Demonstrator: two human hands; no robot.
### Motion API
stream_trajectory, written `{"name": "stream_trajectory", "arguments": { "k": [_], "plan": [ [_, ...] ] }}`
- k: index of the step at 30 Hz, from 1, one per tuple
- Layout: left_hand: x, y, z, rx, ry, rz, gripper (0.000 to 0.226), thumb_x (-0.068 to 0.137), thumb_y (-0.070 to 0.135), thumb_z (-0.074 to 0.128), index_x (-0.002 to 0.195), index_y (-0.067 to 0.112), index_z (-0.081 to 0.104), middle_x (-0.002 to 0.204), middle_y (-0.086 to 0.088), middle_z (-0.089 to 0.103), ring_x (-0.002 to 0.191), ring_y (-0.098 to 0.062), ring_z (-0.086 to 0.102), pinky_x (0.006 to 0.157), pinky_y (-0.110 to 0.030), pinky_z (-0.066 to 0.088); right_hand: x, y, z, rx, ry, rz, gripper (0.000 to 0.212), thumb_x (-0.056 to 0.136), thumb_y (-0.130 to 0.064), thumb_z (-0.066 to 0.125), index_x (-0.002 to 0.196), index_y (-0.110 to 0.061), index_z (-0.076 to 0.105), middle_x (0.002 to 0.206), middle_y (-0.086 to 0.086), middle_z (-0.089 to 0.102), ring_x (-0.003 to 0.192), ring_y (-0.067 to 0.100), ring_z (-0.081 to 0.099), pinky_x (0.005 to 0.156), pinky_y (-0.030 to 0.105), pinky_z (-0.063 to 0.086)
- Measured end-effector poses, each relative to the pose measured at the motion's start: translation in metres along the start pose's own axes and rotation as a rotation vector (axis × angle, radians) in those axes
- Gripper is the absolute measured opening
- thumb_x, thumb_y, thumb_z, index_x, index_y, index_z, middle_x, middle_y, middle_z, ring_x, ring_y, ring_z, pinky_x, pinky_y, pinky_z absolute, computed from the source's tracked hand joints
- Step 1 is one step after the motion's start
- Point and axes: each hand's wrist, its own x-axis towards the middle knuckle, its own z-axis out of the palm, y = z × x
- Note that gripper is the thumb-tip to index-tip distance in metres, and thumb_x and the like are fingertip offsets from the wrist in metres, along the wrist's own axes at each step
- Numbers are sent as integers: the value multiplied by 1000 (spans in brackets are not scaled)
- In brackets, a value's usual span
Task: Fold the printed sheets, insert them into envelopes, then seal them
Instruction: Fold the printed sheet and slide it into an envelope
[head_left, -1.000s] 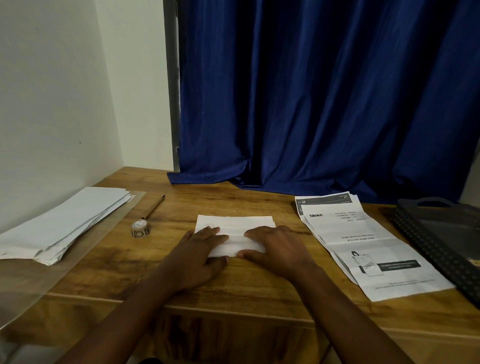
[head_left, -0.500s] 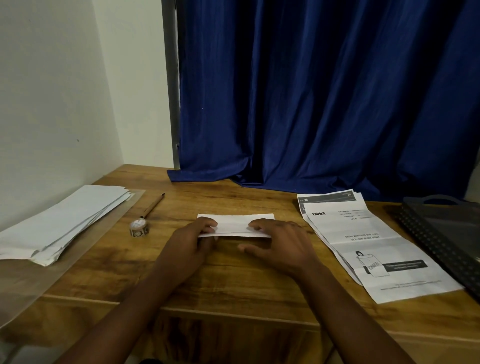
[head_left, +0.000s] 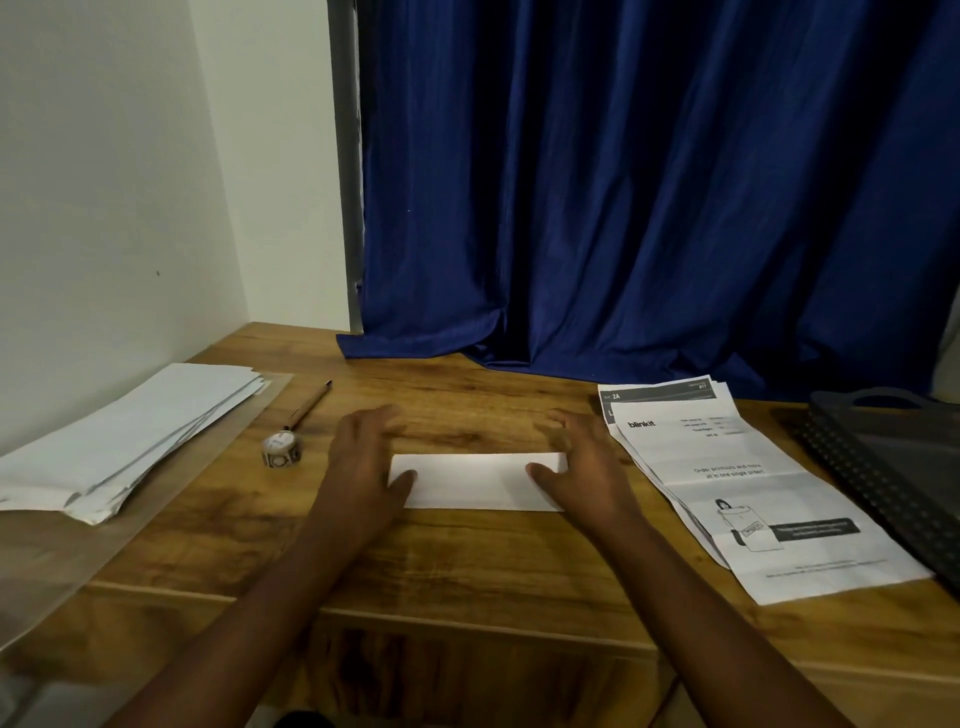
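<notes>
At the far left a stack of white envelopes (head_left: 119, 436) lies on a clear plastic sheet (head_left: 171, 499) by the wall; how many are in it cannot be counted. Beside it are one pencil (head_left: 306, 406) and one small roll of stickers (head_left: 281, 451) just at its near end. In the middle of the wooden table (head_left: 467, 561), one folded sheet (head_left: 472, 480) lies flat. The left hand (head_left: 363, 467) rests at its left end, fingers straight and spread, thumb on the paper, gripping nothing. The right hand (head_left: 582, 467) mirrors it at the right end, fingers extended and blurred, covering that corner. Just right lies a fanned pile of printed sheets (head_left: 753, 499), at least three. A dark tray (head_left: 893, 467) sits at the right edge. A blue curtain (head_left: 649, 182) hangs behind.
</notes>
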Motion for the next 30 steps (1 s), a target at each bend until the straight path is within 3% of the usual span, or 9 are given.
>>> {"name": "stream_trajectory", "arguments": {
  "k": [3, 6, 11, 15, 18, 22, 25, 27, 30],
  "plan": [
    [-2, 4, 1, 163, -139, 131, 47, 96, 15, 63, 142, 25, 55, 156, -1, 43, 143, -19, 38, 120, -39, 31, -2, -2, 0, -130, -6, -44, 51, 83, -38, 79, 131, -35, 60, 144, -4, 47, 125, 16, 51, 98, 30, 49],
    [-2, 7, 1, 230, -182, 152, 39, 101, 15, 51, 138, 25, 61, 152, 3, 51, 144, -15, 39, 121, -42, 27, -6, -10, -3, -195, 9, -188, 36, 89, -41, 70, 124, -36, 66, 147, -7, 48, 131, 14, 47, 107, 39, 46],
    [-4, 8, -2, 270, -242, 124, 41, 105, 25, 47, 145, 29, 54, 158, 5, 43, 150, -17, 30, 124, -42, 21, -18, -26, -1, -236, -336, -331, 73, 80, -86, 42, 140, -45, 48, 154, -19, 41, 141, 5, 35, 115, 37, 30],
    [-3, 9, 0, 288, -299, 111, 47, 107, 46, 37, 151, 32, 45, 161, 5, 37, 151, -15, 25, 124, -41, 17, -18, -31, -5, -348, -329, -370, 78, 80, -88, 37, 142, -41, 49, 150, -17, 50, 134, 6, 47, 107, 35, 38],
    [-4, 7, 2, 198, -262, 104, 56, 101, 63, 37, 148, 33, 46, 156, 9, 43, 144, -9, 33, 121, -40, 21, -20, -39, -9, -499, -299, -482, 73, 87, -81, 28, 142, -37, 49, 143, -10, 58, 121, 12, 60, 93, 36, 49],
    [-5, 6, 0, 95, -227, 104, 66, 78, 81, 55, 128, 38, 60, 137, 21, 54, 127, 0, 47, 114, -37, 34, -20, -52, -16, -569, -221, -584, 56, 96, -64, 22, 131, -35, 55, 104, -6, 74, 81, 14, 67, 69, 36, 54],
    [-3, 5, -2, 51, -198, 148, 39, 78, 58, 74, 111, 38, 69, 127, 21, 62, 120, 1, 53, 109, -38, 43, -16, -55, -23, -631, -201, -590, 47, 101, -54, 23, 133, -34, 50, 86, -5, 71, 68, 16, 62, 66, 36, 52],
    [-1, 6, -4, -66, -134, 138, 17, 84, 40, 76, 100, 35, 72, 108, 19, 68, 102, 1, 61, 94, -39, 53, -15, -59, -25, -615, -203, -603, 39, 101, -49, 29, 130, -35, 52, 86, -8, 68, 68, 12, 60, 63, 33, 49],
    [-1, 8, -6, -129, -110, 120, 12, 87, 35, 76, 99, 32, 73, 100, 17, 68, 94, -1, 61, 87, -39, 54, -16, -65, -25, -573, -222, -641, 33, 100, -49, 39, 128, -39, 53, 95, -12, 68, 75, 8, 61, 63, 31, 45]
  ]
}}
